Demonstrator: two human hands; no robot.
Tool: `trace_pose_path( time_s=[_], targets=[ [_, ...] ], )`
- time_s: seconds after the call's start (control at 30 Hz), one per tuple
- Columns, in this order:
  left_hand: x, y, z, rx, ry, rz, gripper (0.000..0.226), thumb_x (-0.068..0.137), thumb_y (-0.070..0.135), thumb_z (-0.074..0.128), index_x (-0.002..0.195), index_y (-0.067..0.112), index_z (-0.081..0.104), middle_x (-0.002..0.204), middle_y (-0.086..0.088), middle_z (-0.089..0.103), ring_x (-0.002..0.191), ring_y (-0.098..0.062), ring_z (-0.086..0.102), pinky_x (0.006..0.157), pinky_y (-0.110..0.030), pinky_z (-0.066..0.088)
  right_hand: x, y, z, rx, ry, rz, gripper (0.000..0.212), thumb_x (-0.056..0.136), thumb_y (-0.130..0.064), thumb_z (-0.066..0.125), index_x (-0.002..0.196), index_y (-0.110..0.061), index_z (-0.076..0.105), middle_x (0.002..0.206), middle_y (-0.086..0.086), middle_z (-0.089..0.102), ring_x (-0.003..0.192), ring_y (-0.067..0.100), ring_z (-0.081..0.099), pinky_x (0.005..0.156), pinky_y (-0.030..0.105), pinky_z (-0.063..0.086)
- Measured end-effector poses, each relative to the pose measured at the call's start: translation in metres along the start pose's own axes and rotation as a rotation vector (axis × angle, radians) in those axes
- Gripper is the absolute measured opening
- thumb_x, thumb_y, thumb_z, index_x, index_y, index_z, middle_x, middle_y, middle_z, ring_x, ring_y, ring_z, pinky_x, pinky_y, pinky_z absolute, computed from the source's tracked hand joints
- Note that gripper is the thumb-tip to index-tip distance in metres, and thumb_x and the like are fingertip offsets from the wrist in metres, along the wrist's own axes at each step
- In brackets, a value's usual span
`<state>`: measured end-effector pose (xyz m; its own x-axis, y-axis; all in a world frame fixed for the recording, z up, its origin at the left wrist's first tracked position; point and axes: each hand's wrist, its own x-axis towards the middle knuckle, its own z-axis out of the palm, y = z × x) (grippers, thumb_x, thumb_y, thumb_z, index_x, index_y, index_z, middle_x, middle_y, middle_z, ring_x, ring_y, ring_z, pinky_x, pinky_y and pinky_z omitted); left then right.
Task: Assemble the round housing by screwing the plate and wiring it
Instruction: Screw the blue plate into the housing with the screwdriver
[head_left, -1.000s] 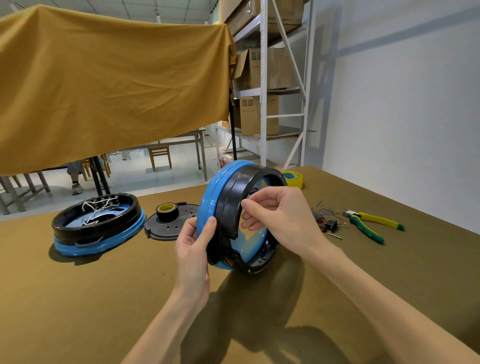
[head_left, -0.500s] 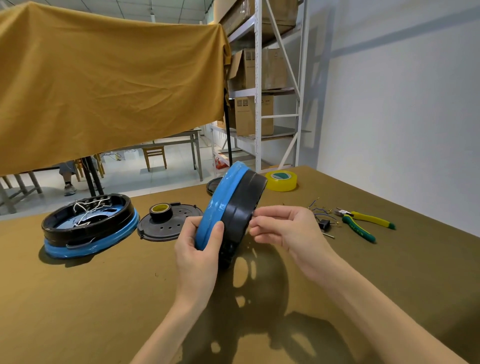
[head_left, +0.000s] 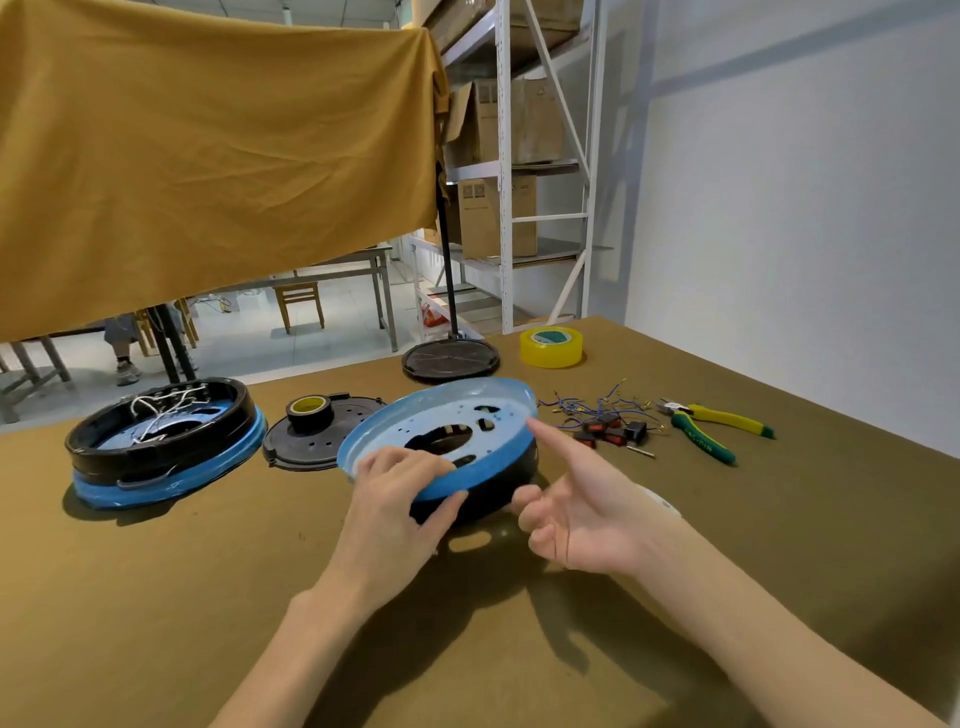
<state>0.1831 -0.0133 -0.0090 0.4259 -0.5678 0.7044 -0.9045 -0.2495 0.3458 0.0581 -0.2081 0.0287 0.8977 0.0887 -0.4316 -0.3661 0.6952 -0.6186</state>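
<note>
Housing (head_left: 441, 431) lies blue face up, left hand (head_left: 395, 499) gripping its rim; right hand (head_left: 576, 514) loose, holding nothing; fitting the plate (head_left: 317, 436) likely next.

I see both forearms bare, no sleeves or gloves; left hand (head_left: 387, 512) and right hand (head_left: 582, 519) wear no rings.

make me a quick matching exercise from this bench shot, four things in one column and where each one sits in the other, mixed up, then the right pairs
Things
1. small tape roll
2. wide yellow tape roll
3. pliers
4. housing with white wires

Places
A. far left on the table
B. at the far table edge, beside the round black stand base
C. on top of the flat black plate
D. right of the loose wires and switches

Pairs: 1-C, 2-B, 3-D, 4-A
</note>
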Motion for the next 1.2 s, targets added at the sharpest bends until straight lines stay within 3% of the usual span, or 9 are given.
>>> trace_pose_path(
  time_s=[0.17, 0.27, 0.37, 0.47, 0.57, 0.63, 0.83, 1.03, 1.2],
  targets=[
    [-0.004, 0.001, 0.002, 0.059, 0.078, 0.029, 0.023, 0.087, 0.041, 0.076, 0.103, 0.025, 0.073, 0.110, 0.012, 0.064, 0.112, -0.010, 0.053, 0.101, -0.035, 0.041, 0.017, 0.013, -0.007, -0.156, 0.154, 0.038, 0.091, 0.063, -0.053, 0.092, 0.136, -0.019, 0.050, 0.065, -0.004, 0.049, 0.046, 0.008, 0.047, 0.042, 0.020, 0.037],
    [-0.012, 0.012, -0.007, -0.135, 0.303, -0.209, 0.038, 0.095, 0.058, 0.058, 0.076, 0.025, 0.062, 0.071, 0.012, 0.058, 0.072, -0.009, 0.055, 0.070, -0.021, 0.041, 0.021, 0.006, -0.005, -0.142, 0.179, 0.047, 0.078, 0.068, -0.052, 0.090, 0.122, -0.011, 0.051, 0.061, -0.006, 0.044, 0.043, 0.007, 0.044, 0.040, 0.022, 0.033],
    [-0.013, 0.026, -0.016, -0.351, -0.011, -0.727, 0.077, 0.087, 0.083, 0.035, 0.069, 0.015, 0.067, 0.055, 0.003, 0.064, 0.051, -0.007, 0.060, 0.058, -0.030, 0.051, 0.022, -0.002, -0.001, -0.103, 0.144, 0.055, 0.069, 0.073, -0.053, 0.088, 0.115, -0.012, 0.052, 0.060, -0.005, 0.043, 0.042, 0.007, 0.044, 0.039, 0.022, 0.033],
    [-0.004, 0.030, -0.011, -0.831, -0.401, -1.195, 0.088, 0.073, 0.080, 0.051, 0.107, 0.001, 0.069, 0.093, -0.013, 0.079, 0.082, -0.022, 0.078, 0.071, -0.039, 0.063, 0.027, -0.002, 0.007, -0.075, 0.124, 0.058, 0.063, 0.074, -0.050, 0.087, 0.107, -0.011, 0.050, 0.059, -0.004, 0.043, 0.043, 0.007, 0.042, 0.040, 0.022, 0.032],
    [-0.001, 0.026, -0.003, -1.262, -0.354, -1.259, 0.094, 0.075, 0.068, 0.070, 0.142, 0.007, 0.047, 0.130, -0.023, 0.066, 0.115, -0.032, 0.069, 0.094, -0.043, 0.057, 0.036, 0.010, 0.015, -0.036, 0.111, 0.055, 0.050, 0.080, -0.039, 0.084, 0.099, -0.009, 0.049, 0.058, -0.004, 0.040, 0.041, 0.009, 0.041, 0.038, 0.024, 0.035],
    [-0.004, 0.021, 0.001, -1.356, -0.265, -1.276, 0.090, 0.071, 0.062, 0.078, 0.139, 0.011, 0.048, 0.125, -0.024, 0.070, 0.113, -0.031, 0.071, 0.095, -0.043, 0.057, 0.039, 0.020, 0.018, 0.009, 0.106, 0.055, 0.040, 0.080, -0.031, 0.083, 0.090, -0.008, 0.051, 0.058, -0.004, 0.039, 0.042, 0.009, 0.040, 0.040, 0.024, 0.036],
    [-0.009, 0.014, 0.011, -1.066, -0.024, -1.265, 0.060, 0.071, 0.052, 0.085, 0.112, 0.017, 0.060, 0.097, -0.012, 0.079, 0.088, -0.020, 0.078, 0.073, -0.036, 0.064, 0.043, 0.035, 0.019, 0.080, 0.071, 0.083, 0.036, 0.076, -0.019, 0.087, 0.066, -0.012, 0.053, 0.058, -0.005, 0.038, 0.044, 0.010, 0.039, 0.044, 0.022, 0.035],
    [-0.001, 0.001, -0.014, -1.085, -0.198, -1.351, 0.070, 0.069, 0.047, 0.086, 0.116, 0.006, 0.055, 0.099, -0.023, 0.077, 0.092, -0.032, 0.078, 0.075, -0.040, 0.065, 0.040, 0.042, 0.017, 0.121, 0.003, 0.094, 0.045, 0.075, -0.027, 0.092, 0.099, -0.007, 0.059, 0.069, -0.001, 0.053, 0.049, 0.011, 0.048, 0.048, 0.023, 0.046],
    [-0.003, -0.002, -0.027, -1.196, -0.269, -1.403, 0.083, 0.062, 0.043, 0.086, 0.126, 0.006, 0.049, 0.110, -0.028, 0.074, 0.099, -0.035, 0.076, 0.072, -0.041, 0.065, 0.029, 0.036, -0.003, 0.119, -0.091, 0.066, 0.080, 0.082, -0.022, 0.084, 0.146, -0.004, 0.039, 0.090, 0.010, 0.062, 0.059, 0.015, 0.055, 0.054, 0.027, 0.055]
  ],
)
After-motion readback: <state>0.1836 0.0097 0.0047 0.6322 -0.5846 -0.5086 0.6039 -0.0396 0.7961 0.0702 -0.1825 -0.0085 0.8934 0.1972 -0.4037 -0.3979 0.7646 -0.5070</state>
